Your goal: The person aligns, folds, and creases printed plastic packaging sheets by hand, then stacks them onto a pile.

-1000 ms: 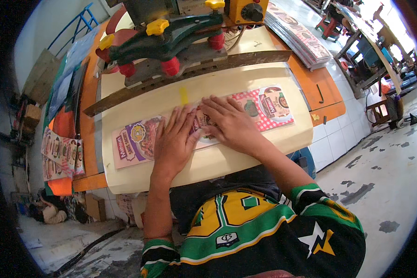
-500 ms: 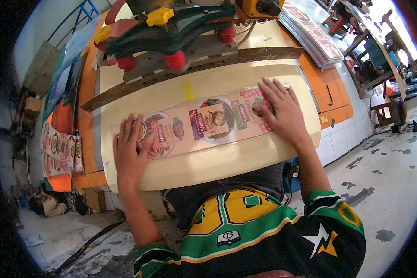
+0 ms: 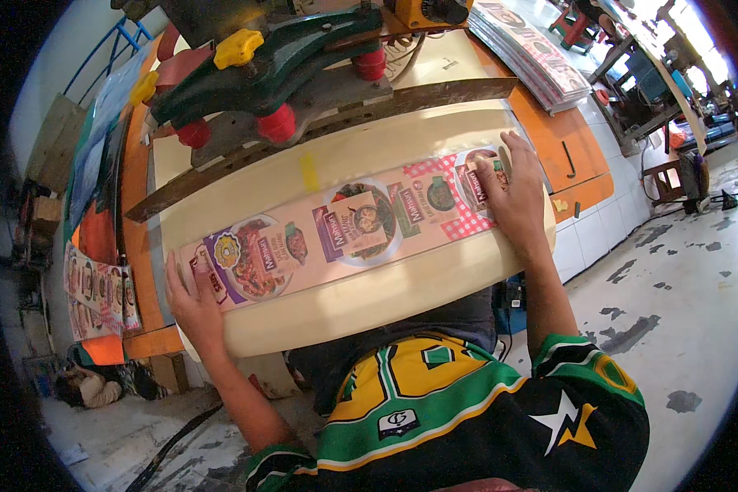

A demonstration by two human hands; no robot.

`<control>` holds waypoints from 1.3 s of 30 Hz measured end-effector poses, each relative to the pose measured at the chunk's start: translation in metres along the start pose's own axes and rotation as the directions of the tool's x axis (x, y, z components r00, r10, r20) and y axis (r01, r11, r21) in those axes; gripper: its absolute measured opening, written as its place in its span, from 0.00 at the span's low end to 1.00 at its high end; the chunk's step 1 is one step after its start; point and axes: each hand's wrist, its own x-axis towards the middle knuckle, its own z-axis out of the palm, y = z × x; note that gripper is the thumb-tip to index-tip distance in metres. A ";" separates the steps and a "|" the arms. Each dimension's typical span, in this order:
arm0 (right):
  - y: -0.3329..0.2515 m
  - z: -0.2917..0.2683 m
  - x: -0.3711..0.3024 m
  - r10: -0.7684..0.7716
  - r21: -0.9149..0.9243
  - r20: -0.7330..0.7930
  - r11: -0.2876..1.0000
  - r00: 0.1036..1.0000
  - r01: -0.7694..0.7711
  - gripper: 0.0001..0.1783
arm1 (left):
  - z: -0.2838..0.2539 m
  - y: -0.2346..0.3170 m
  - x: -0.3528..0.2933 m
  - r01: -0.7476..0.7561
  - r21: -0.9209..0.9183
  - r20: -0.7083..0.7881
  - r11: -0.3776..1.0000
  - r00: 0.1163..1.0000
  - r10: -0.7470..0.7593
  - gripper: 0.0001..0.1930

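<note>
A long printed plastic strip [image 3: 299, 238], pink with pictures of bowls of food, lies across a cream-coloured padded board [image 3: 369, 299]. At the strip's left end is my left hand [image 3: 195, 310], fingers stretched and apart, touching the end's edge. My right hand [image 3: 518, 197] rests at the opposite end, its thumb over the print and its fingers extended past the end. Both hands are open, and the strip looks flat between them. A small piece of yellow tape [image 3: 308, 174] is stuck on the board behind the strip.
Beyond the board runs a brown metal bar [image 3: 320, 135] under a dark green machine head [image 3: 279, 70] with yellow knobs and red feet. A stack of printed sheets [image 3: 529, 61] stands at the back right. A hex key [image 3: 569, 160] lies on the orange table [image 3: 578, 184]. Printed strips [image 3: 98, 291] hang at left.
Both hands have slid outward from lying on the strip to its two ends, uncovering more of the print. The whole view has shifted slightly, moving the machine and table leftward in the picture.
</note>
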 end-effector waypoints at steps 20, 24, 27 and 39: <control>0.005 -0.032 0.003 0.222 0.820 0.344 0.401 0.912 -0.407 0.17 | -0.030 -0.025 0.000 0.038 -0.915 -0.016 0.403 0.991 -0.130 0.27; -0.016 -0.036 0.016 0.108 0.919 0.226 0.305 0.968 -0.249 0.15 | -0.059 -0.018 0.013 -0.133 -0.889 -0.170 0.438 0.984 -0.045 0.29; -0.036 -0.044 0.022 0.058 0.969 0.106 0.218 0.993 -0.116 0.15 | -0.082 0.001 0.021 -0.263 -0.856 -0.299 0.444 0.954 -0.011 0.29; 0.011 -0.019 -0.006 -0.088 0.936 0.294 0.228 0.952 -0.268 0.20 | -0.057 -0.034 -0.005 -0.151 -0.955 -0.222 0.254 0.935 -0.277 0.27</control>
